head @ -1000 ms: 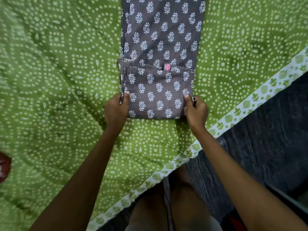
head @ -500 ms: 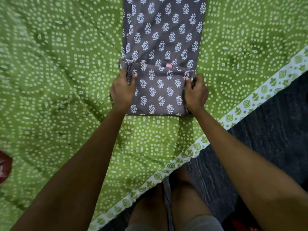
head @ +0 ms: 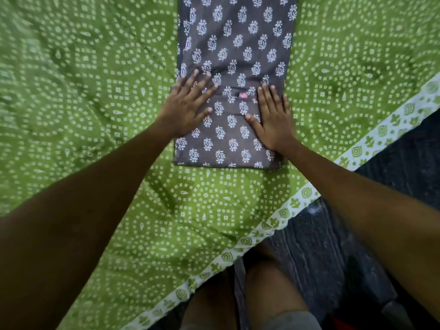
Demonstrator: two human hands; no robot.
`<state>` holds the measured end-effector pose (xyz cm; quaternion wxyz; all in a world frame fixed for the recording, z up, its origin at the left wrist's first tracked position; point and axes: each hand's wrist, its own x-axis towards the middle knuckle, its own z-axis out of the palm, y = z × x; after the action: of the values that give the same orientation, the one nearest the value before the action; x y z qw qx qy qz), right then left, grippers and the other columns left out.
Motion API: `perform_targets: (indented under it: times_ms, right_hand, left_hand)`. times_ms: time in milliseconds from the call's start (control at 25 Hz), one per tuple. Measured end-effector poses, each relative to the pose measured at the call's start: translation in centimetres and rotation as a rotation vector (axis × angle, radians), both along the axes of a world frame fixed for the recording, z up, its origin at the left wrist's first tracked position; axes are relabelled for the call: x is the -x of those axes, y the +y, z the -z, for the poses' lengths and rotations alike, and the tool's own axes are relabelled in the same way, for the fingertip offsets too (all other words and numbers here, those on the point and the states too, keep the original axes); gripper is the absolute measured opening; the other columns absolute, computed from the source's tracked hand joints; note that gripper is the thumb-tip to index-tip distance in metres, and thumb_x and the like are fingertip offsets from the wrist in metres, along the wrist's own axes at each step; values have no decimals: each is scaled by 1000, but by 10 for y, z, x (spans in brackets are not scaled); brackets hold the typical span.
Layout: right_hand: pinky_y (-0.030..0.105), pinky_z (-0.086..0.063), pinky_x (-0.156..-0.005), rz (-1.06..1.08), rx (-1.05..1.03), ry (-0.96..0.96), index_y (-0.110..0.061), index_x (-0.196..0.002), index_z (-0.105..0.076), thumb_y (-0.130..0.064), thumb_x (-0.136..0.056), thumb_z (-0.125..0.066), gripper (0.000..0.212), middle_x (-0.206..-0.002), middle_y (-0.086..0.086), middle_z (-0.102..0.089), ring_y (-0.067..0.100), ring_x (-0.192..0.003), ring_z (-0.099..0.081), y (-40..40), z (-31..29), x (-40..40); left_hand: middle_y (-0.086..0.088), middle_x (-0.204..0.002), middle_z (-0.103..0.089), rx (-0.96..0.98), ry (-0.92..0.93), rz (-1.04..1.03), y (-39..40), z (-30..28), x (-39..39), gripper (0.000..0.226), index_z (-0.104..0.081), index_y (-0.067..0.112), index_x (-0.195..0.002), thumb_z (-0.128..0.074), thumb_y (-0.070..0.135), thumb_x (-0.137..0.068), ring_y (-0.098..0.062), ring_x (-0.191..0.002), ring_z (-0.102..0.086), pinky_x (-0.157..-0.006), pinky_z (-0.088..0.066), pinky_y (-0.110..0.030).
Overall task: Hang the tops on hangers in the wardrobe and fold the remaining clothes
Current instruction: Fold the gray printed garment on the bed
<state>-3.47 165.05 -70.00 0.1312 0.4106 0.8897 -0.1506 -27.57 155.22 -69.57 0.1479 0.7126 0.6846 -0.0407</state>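
Note:
A grey garment (head: 235, 46) with a white leaf print lies lengthwise on the green bedsheet (head: 95, 91), running off the top of the view. Its near end is folded over into a flat panel, and a small pink label (head: 243, 95) shows at the fold's edge. My left hand (head: 188, 104) lies flat on the left side of the fold with fingers spread. My right hand (head: 273, 117) presses flat on the right side, fingers straight and together.
The bedsheet's white patterned border (head: 281, 217) marks the bed edge, running diagonally from lower left to upper right. Beyond it is dark floor (head: 333, 234). My legs (head: 262, 294) stand at the bed's edge, bottom centre.
Both hands let go of the folded end's side edges, slid forward and now lie flat on top of the fold. The folded panel rests flat on the garment.

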Motion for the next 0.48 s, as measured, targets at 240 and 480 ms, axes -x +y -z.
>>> perform_targets:
  times_ms: [240,480]
  right_hand:
    - [31,0,-118,-406,277,288,-10,-147,-8,-31,-89,-33,67,-155,5,-10,21,-145,-9,-12,-11,-80]
    - [50,-19,-114,-739,-9,377,-13,-131,-50,-34,-81,-41,55,-140,8,-46,30,-134,-37,17,-10,-49]
  left_hand:
    - [-3,-149,-31,14,-293,21,-46,2,15,53,-34,13,-144,-21,30,-95,-27,-141,-20,-114,-11,-33]
    - [1,-123,-61,-6,-576,-103,-14,-9,33,46,-61,5,-122,-38,8,-82,-4,-114,-46,-104,-30,-15]
